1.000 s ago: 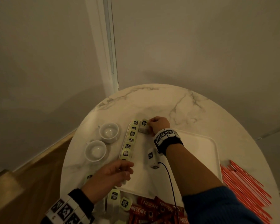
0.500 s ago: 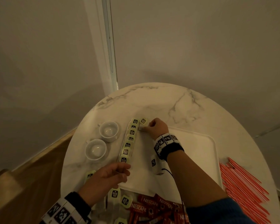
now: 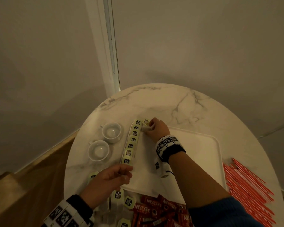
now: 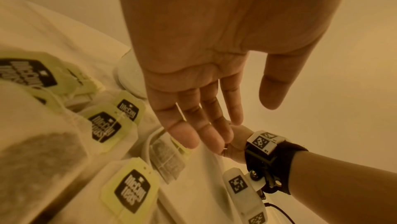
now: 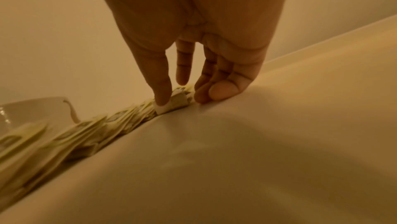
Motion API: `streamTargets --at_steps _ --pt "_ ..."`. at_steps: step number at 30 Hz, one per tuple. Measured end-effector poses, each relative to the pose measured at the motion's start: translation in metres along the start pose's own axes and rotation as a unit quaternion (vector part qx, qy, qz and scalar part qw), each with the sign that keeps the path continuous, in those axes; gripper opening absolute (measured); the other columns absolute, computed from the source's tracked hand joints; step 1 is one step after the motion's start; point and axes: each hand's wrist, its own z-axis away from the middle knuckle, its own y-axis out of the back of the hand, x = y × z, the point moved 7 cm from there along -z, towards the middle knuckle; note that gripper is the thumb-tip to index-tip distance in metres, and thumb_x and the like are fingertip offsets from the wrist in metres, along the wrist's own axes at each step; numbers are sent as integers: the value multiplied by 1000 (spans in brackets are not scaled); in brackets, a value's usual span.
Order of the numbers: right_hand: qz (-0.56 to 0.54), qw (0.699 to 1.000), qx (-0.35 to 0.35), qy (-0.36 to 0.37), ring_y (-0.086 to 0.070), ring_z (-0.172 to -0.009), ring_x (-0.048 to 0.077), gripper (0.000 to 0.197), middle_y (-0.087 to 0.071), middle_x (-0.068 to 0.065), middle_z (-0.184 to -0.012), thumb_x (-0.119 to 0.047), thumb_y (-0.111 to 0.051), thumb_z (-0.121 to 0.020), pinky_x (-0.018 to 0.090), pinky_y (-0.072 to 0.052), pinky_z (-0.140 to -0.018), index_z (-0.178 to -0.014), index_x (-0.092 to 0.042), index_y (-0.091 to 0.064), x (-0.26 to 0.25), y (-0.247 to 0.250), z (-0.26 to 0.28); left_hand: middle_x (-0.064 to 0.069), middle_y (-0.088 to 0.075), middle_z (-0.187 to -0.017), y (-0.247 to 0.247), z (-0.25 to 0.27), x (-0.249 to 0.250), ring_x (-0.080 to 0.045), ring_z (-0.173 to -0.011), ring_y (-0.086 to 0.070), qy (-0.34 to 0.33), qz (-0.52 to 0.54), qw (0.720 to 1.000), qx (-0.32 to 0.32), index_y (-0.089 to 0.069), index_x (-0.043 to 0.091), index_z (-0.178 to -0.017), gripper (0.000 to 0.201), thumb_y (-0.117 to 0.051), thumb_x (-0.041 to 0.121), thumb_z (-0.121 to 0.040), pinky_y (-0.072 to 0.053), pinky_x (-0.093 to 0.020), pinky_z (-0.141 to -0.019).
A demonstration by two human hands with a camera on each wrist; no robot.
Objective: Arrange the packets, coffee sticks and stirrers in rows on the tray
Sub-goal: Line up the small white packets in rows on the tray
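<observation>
Head view looks down on a round marble surface [image 3: 162, 102] carrying a white tray [image 3: 203, 154]. Along the tray's left edge runs a row of tea packets [image 3: 131, 145] with pale green tags, from near to far. At the far end of that row the right hand [image 3: 156, 128] pinches one tea packet [image 3: 147, 128] between thumb and fingers; the right wrist view shows the thumb [image 5: 160, 85] pressing its folded paper [image 5: 176, 101] down onto the tray, with the other fingertips [image 5: 223, 90] resting beside it. The left hand [image 3: 111, 178] hovers over the tray's near left corner; in the left wrist view its fingers [image 4: 193, 122] are straight and spread, holding nothing. More loose tea packets [image 3: 118, 194] lie on the surface just near of the tray, beside a heap of red coffee sticks [image 3: 156, 208]. A pile of red stirrers [image 3: 246, 185] lies to the right of the tray. Two white cups [image 3: 98, 149] stand left of the row.
</observation>
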Motion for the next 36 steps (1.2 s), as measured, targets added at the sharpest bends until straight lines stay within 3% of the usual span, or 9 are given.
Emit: streamTargets --at_steps 4,9,12,20,27,29,31,34,36 --pt "28 999 -17 24 -48 -88 19 31 -38 5 -119 -20 -67 -84 26 -44 -83 -114 -21 -59 -2 -4 1 -1 -72 -104 -2 0 0 -21 -97 -67 -2 1 1000 -1 -70 27 -109 56 -67 47 -57 -47 -30 -76" --pt "46 998 -16 33 -47 -86 19 18 -34 1 -108 -18 -65 -85 27 -47 -86 -103 -19 -63 -2 -6 1 -1 -72 -104 -4 2 3 -19 -96 -67 -6 -5 1000 -8 -69 27 -109 56 -66 47 -56 -48 -29 -75" --pt "51 998 -18 39 -47 -86 19 17 -32 0 -106 -19 -67 -85 24 -42 -82 -102 -19 -64 -3 -7 0 -1 -72 -104 -3 2 5 -19 -96 -67 -6 -6 1000 -7 -69 26 -110 58 -66 48 -56 -48 -29 -76" --pt "50 998 -21 35 -50 -88 20 15 -36 -1 -104 -21 -67 -85 29 -48 -88 -99 -21 -64 -4 -9 -1 -1 -72 -103 -3 5 6 -16 -93 -67 -9 -5 1000 -6 -69 25 -109 59 -66 49 -55 -47 -28 -76" --pt "-32 999 -5 2 -54 -95 23 49 -43 5 -115 -36 -76 -77 30 -47 -80 -116 -19 -51 -8 6 14 -4 -72 -99 0 9 8 -8 -80 -65 -10 -19 1000 1 -69 22 -107 54 -68 45 -57 -47 -17 -64" --pt "-102 995 17 -13 -52 -90 18 60 -45 3 -112 -43 -79 -73 28 -45 -74 -117 -17 -47 -8 19 30 -5 -72 -93 7 8 6 -9 -75 -63 -16 -54 998 32 -71 20 -100 28 -73 28 -74 -47 -17 -65" --pt "-115 993 38 -5 -51 -83 13 52 -49 3 -110 -42 -76 -77 22 -40 -65 -114 -17 -49 -8 28 51 -3 -71 -85 18 7 0 -8 -72 -63 -33 -139 987 70 -72 20 -92 10 -70 12 -85 -50 -20 -67" --pt "-72 997 18 20 -52 -85 13 26 -56 3 -107 -31 -68 -86 21 -38 -70 -104 -18 -55 -11 27 87 1 -66 -82 31 7 -8 -12 -78 -62 -52 -261 958 109 -66 19 -84 6 -69 14 -85 -51 -26 -73" --pt "-59 997 -36 34 -54 -86 13 17 -59 0 -100 -32 -65 -88 22 -41 -75 -98 -22 -57 -15 15 115 2 -59 -93 34 11 -12 -14 -84 -58 -42 -346 931 111 -62 17 -90 10 -69 21 -84 -44 -18 -73"
